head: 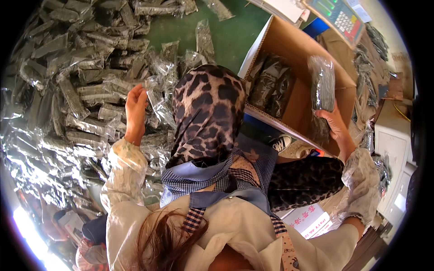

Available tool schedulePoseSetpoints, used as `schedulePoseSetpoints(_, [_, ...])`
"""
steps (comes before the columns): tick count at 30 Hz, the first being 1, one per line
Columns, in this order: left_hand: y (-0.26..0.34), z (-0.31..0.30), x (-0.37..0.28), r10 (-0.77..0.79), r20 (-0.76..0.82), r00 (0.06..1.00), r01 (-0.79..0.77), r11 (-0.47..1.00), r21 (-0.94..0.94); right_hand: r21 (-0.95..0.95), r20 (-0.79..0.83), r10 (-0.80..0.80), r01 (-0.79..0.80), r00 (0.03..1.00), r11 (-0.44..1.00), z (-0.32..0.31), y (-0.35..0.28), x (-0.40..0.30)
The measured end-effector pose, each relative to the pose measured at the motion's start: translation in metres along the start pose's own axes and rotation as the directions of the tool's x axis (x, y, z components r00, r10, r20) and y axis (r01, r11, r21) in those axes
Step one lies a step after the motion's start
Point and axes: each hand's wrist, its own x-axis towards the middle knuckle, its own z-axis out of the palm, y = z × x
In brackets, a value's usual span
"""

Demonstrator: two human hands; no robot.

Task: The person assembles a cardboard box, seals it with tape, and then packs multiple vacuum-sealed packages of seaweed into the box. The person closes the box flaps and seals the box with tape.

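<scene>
My right hand (334,123) grips a clear plastic packet (322,84) with dark, dried-looking contents. It holds the packet nearly upright within the right side of an open cardboard carton (298,44). Several similar packets (271,84) lie inside the carton, towards its left side. Over a large heap of such packets (91,74), my left hand (136,101) has its fingers loosely curled. Its fingertips are close to a shiny packet (159,101); whether they pinch its wrapper cannot be told.
My raised knee in leopard-print cloth (208,111) stands between the heap and the carton. A green surface (230,40) shows behind it. A white printed box (305,220) is at lower right, near a white cabinet (390,149). Another person's patterned sleeve (90,254) appears at lower left.
</scene>
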Motion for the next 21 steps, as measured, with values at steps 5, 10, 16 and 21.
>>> schedulePoseSetpoints(5, [-0.069, -0.05, -0.039, -0.146, -0.183, 0.972, 0.166, 0.981, 0.098, 0.24, 0.025, 0.453, -0.445, 0.891, 0.863, 0.008, 0.128, 0.086])
schedulePoseSetpoints(10, [-0.105, -0.061, -0.058, -0.171, -0.224, 0.96, 0.212, 0.961, 0.176, 0.107, 0.068, 0.376, -0.381, 0.924, 0.918, 0.048, 0.175, 0.118])
schedulePoseSetpoints(16, [-0.178, 0.002, 0.006, -0.288, -0.19, 0.939, 0.336, 0.887, 0.316, -0.538, -0.273, -0.094, -0.071, 0.957, 0.84, 0.048, 0.068, 0.118])
schedulePoseSetpoints(21, [-0.226, 0.101, -0.007, -0.274, -0.588, 0.761, 0.586, 0.681, 0.44, -0.053, 0.002, -0.601, 0.6, 0.799, 0.798, 0.225, -0.118, -0.051])
